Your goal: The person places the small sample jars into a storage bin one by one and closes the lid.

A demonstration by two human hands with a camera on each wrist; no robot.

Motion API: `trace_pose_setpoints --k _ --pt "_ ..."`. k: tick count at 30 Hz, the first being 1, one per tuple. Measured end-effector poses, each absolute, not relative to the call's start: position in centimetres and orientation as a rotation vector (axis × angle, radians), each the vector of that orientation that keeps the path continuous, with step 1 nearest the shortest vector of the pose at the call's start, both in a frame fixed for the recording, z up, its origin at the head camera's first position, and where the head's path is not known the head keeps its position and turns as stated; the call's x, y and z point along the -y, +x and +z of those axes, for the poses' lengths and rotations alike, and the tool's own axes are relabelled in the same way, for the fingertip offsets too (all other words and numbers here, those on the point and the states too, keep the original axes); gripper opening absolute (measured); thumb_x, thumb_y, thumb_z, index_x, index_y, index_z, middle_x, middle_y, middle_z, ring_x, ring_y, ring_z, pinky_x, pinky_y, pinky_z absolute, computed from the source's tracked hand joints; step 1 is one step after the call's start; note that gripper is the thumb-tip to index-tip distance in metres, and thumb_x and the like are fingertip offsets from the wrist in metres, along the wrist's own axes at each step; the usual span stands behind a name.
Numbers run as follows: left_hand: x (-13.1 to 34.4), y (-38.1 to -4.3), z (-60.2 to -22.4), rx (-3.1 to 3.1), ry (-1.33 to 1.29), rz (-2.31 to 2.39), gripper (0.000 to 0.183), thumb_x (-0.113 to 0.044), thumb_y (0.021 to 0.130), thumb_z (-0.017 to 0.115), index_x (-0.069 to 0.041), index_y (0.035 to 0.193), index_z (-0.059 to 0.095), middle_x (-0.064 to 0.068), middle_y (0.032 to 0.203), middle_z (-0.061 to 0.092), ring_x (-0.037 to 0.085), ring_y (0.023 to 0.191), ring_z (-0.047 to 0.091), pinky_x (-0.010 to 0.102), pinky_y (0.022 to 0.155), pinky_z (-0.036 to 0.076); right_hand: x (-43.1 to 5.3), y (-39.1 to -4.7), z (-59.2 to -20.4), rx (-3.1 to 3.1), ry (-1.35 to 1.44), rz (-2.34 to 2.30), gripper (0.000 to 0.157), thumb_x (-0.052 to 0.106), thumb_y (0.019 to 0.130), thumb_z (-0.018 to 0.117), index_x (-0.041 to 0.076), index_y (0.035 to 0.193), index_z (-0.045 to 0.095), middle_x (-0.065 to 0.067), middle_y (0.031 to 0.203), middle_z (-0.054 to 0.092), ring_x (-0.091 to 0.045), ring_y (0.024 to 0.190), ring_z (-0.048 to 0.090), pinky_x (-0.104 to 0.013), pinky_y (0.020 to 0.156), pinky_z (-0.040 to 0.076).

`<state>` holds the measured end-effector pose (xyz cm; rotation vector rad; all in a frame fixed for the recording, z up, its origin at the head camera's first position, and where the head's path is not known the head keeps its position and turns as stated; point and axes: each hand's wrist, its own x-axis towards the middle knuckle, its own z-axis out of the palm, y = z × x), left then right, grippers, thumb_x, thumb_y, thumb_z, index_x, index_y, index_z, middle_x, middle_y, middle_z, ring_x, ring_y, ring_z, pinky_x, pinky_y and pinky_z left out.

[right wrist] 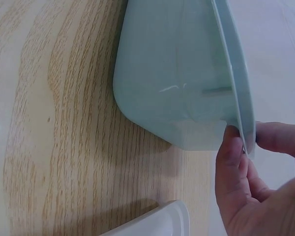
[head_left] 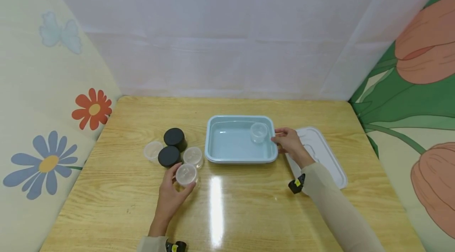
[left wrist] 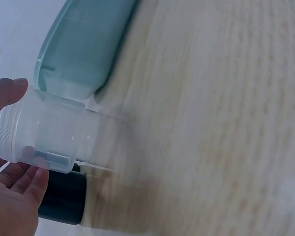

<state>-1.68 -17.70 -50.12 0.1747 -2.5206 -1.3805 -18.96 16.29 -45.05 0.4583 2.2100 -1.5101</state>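
Observation:
My left hand [head_left: 172, 196] grips a clear plastic jar [head_left: 187, 174] with a translucent screw lid, thumb on one side and fingers on the other. In the left wrist view that jar [left wrist: 49, 130] overlaps a black-lidded jar [left wrist: 64, 196] behind it. With thumb and fingers, my right hand [head_left: 289, 142] pinches the right rim of a light blue rectangular bin [head_left: 227, 145]. Inside the bin, toward its right end, stands another clear jar [head_left: 258, 132]. The right wrist view shows the thumb over the bin's rim [right wrist: 241, 88] and the fingers under it.
Left of the bin stand two black-lidded jars [head_left: 175, 137] and two more clear jars, one clear jar [head_left: 193, 156] close to the bin and another clear jar [head_left: 153, 151] at the far left. A white lid [head_left: 328, 157] lies on the wooden table [head_left: 256, 208] under my right forearm.

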Motion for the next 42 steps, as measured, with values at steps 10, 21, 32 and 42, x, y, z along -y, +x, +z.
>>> trace_pose_setpoints --k 10,21,32,42 --pt "17.3 -2.1 -48.2 2.556 0.110 -1.335 0.075 -0.006 0.067 0.085 0.000 0.131 0.047 0.014 0.125 0.054 0.007 0.108 0.047 0.017 0.088 0.044 -16.3 -19.0 -45.0 -2.208 0.470 -1.508 0.045 0.008 0.090 0.061 0.005 0.133 0.048 -0.011 0.113 0.053 -0.013 0.083 0.057 -0.026 0.063 0.054" --pt "16.9 -3.3 -46.1 2.542 0.001 -1.335 0.074 -0.008 0.067 0.085 0.002 0.130 0.049 0.016 0.120 0.055 0.018 0.104 0.053 0.016 0.084 0.044 -16.4 -19.0 -45.0 -2.205 0.459 -1.520 0.046 0.009 0.090 0.061 0.005 0.134 0.047 -0.010 0.112 0.052 -0.014 0.085 0.057 -0.026 0.064 0.054" --pt "15.0 -5.6 -44.3 2.535 -0.036 -1.358 0.073 -0.012 0.071 0.083 0.003 0.132 0.046 0.018 0.125 0.053 0.028 0.110 0.053 0.045 0.087 0.049 -16.2 -18.9 -45.0 -2.211 0.472 -1.508 0.045 0.009 0.090 0.062 0.006 0.133 0.048 -0.011 0.116 0.053 -0.015 0.087 0.057 -0.029 0.068 0.054" --pt "12.9 -7.9 -42.6 2.561 -0.048 -1.401 0.071 -0.015 0.075 0.080 0.000 0.135 0.045 0.019 0.125 0.052 0.032 0.109 0.053 0.047 0.090 0.047 -16.2 -19.0 -45.2 -2.201 0.485 -1.518 0.045 0.009 0.090 0.062 0.006 0.132 0.048 -0.011 0.113 0.053 -0.015 0.085 0.057 -0.029 0.067 0.055"
